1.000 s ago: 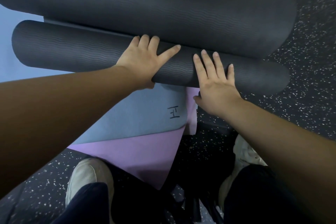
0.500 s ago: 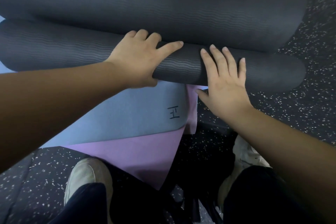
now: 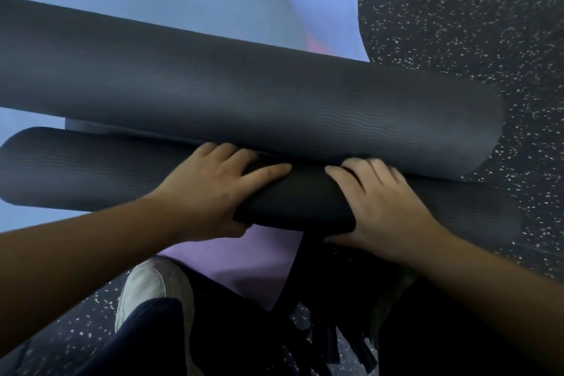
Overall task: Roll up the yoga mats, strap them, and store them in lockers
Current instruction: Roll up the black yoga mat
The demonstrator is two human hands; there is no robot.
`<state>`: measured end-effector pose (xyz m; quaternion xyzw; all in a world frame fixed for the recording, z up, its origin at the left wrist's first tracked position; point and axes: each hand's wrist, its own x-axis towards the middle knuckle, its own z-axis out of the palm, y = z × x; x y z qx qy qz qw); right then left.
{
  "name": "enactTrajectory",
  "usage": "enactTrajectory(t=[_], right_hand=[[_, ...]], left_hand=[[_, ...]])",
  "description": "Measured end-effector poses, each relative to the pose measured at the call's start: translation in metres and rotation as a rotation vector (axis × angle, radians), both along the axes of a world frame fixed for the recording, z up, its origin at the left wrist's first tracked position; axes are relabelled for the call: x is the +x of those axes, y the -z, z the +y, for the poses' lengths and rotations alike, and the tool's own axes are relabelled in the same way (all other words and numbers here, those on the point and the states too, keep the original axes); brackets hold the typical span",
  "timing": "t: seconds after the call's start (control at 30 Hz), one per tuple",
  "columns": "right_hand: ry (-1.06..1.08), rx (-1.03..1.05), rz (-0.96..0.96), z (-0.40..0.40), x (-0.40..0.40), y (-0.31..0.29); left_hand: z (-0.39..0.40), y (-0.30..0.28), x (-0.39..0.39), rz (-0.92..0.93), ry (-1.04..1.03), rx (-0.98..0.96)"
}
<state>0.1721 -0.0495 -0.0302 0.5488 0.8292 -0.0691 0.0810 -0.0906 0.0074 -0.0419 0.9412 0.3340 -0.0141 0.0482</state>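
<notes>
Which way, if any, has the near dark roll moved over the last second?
Yes. The near dark roll has come toward the person, now covering the blue mat's marked corner and reaching the purple mat.

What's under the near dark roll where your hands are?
Under the near dark roll, gripped by the left hand and right hand, a purple mat shows at its near edge. Directly beneath is hidden.
</notes>
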Motion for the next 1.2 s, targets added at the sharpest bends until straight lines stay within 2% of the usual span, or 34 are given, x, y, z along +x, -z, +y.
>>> enactTrajectory(t=[0.27, 0.53, 0.87, 1.0, 1.1, 1.2], right_hand=[[0.013, -0.025, -0.003, 0.007, 0.000, 0.005], [-0.002, 0.047, 0.091, 0.010, 0.005, 0.010], [0.165, 0.100, 0.187, 0.028, 0.004, 0.011], [0.205, 0.233, 0.076, 0.042, 0.000, 0.005], [0.263, 0.078, 0.052, 0.049, -0.005, 0.005], [0.262, 0.119, 0.079, 0.048, -0.009, 0.011]], left_hand=[[0.010, 0.007, 0.001, 0.044, -0.011, 0.026], [0.020, 0.011, 0.002, -0.017, -0.025, 0.062], [0.052, 0.002, 0.008, -0.079, -0.109, 0.151], [0.061, -0.003, 0.024, -0.085, -0.158, 0.227], [0.059, -0.004, 0.037, -0.071, -0.129, 0.323], [0.060, -0.006, 0.041, -0.066, -0.140, 0.250]])
